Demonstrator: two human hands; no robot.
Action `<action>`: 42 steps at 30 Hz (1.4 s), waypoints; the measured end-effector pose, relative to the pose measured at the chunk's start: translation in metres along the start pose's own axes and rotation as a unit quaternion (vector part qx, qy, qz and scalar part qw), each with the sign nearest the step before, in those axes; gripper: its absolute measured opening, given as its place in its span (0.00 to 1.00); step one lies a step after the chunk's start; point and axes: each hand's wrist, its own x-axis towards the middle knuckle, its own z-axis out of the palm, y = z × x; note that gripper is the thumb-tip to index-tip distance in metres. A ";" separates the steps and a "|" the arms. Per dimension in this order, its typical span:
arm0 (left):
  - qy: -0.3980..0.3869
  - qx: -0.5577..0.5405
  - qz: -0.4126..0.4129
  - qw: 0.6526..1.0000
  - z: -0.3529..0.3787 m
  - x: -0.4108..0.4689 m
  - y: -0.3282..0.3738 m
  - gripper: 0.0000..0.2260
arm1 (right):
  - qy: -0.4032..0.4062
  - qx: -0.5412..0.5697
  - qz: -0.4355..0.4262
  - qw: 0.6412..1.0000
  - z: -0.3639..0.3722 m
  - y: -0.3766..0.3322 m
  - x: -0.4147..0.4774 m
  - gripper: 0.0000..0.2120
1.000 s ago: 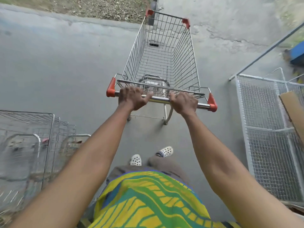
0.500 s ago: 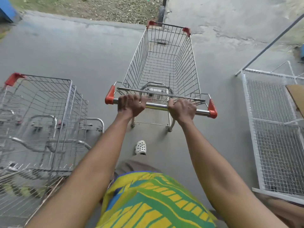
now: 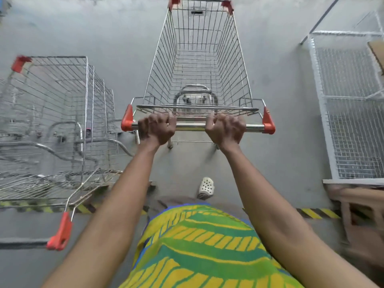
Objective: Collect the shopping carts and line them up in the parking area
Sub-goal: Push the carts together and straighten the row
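An empty wire shopping cart [image 3: 197, 59] with orange corner caps stands straight ahead of me on grey concrete. My left hand [image 3: 158, 129] and my right hand [image 3: 225, 128] both grip its metal handle bar [image 3: 191, 126], knuckles up, between the orange end caps. To my left is a row of nested wire carts [image 3: 54, 125], parked side by side with mine; the orange handle end [image 3: 60, 233] of that row sticks out low left.
A white wire-mesh cage [image 3: 351, 104] stands on the right with cardboard leaning in it. A wooden frame [image 3: 361, 204] sits below the cage. Yellow-black hazard tape [image 3: 315, 213] crosses the floor by my feet. One white clog [image 3: 205, 187] shows under the handle.
The cart has rolled forward alongside the nested row, which has slid down and closer on the left. The striped floor tape and the row's handle have come into view. Both hands kept their grip.
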 end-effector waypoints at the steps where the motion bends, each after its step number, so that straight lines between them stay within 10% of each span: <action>1: -0.003 -0.001 0.003 1.000 -0.001 -0.010 -0.002 0.27 | 0.003 0.000 0.003 1.000 -0.001 0.001 -0.012 0.28; 42: -0.002 -0.022 0.065 0.998 -0.022 -0.289 -0.095 0.27 | 0.032 -0.006 0.010 0.999 -0.019 -0.018 -0.302 0.25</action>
